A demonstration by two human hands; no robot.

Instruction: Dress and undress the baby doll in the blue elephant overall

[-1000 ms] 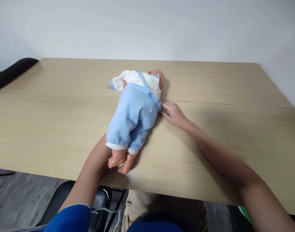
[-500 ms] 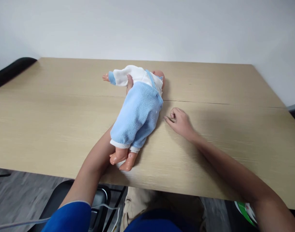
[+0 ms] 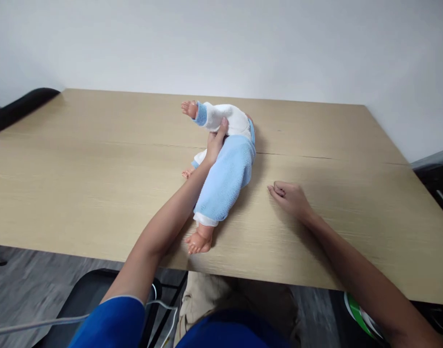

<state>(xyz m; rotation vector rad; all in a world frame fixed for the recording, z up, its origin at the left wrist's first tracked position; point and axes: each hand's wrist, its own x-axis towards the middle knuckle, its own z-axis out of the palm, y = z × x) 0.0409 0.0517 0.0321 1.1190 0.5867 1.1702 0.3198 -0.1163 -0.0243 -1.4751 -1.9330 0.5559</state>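
The doll's (image 3: 224,169) head hides behind its own body at twelve o'clock. The left hand's (image 3: 216,142) fingers vanish under the white top; the right elbow runs off at five o'clock.

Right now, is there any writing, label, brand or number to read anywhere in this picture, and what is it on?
None: no word, label, brand, number or sign can be read.
The doll, in blue fleece trousers and a white top, shows no tag or print on the side in view.
The wooden table is bare of marks.
The left hand grips the doll; the right hand rests on the table beside it.
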